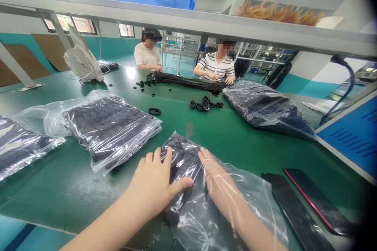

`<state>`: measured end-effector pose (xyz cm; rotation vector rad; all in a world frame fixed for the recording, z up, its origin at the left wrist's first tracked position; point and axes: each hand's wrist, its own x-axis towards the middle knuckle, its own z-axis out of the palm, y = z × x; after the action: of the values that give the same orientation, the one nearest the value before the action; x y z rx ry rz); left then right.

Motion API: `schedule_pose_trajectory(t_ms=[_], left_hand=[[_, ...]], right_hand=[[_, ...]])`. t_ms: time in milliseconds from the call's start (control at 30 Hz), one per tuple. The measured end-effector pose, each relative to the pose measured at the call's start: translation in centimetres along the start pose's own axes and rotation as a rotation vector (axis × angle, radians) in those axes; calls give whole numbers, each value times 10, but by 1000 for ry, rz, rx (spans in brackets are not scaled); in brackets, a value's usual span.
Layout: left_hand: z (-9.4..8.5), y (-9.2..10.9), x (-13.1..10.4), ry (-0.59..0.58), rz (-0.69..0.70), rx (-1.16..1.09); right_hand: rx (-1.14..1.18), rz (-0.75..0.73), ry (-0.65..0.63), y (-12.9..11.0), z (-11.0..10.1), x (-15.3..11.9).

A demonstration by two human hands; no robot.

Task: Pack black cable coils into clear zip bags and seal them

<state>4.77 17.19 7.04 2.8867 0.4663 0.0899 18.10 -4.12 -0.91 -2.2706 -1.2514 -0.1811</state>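
A clear plastic bag (191,211) lies on the green table in front of me, with black bundles (187,159) that look like coiled cables in its far part. My left hand (156,184) rests on the bag's left side, fingers spread and thumb across the plastic. Along the right side of the bundles, my right hand (216,178) is stretched flat with its fingers together. Clear film covers its wrist and forearm, so this hand seems to be inside the bag. Neither hand is wrapped around anything.
More filled bags (113,125) lie to the left and a large one (265,106) at the right. Loose black coils (206,104) and a long cable bundle (188,81) lie farther back. Two people sit opposite. A fan (81,60), two dark phones (318,200) and an overhead shelf (182,19) are nearby.
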Motion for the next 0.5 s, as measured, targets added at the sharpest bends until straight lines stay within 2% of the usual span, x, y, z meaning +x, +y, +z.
schedule_pose_trajectory(t_ms=[100, 200, 300, 367, 500], left_hand=[[-18, -11, 4, -46, -3, -69], [-27, -24, 30, -56, 76, -247], [-19, -28, 62, -56, 230, -352], [-7, -25, 76, -74, 292, -395], [13, -19, 78, -107, 217, -482]], right_hand=[[26, 81, -25, 2, -11, -11], [202, 174, -48, 5, -18, -17], [350, 184, -34, 8, -21, -14], [284, 172, -50, 8, -23, -9], [-7, 23, -186, 13, -30, 0]])
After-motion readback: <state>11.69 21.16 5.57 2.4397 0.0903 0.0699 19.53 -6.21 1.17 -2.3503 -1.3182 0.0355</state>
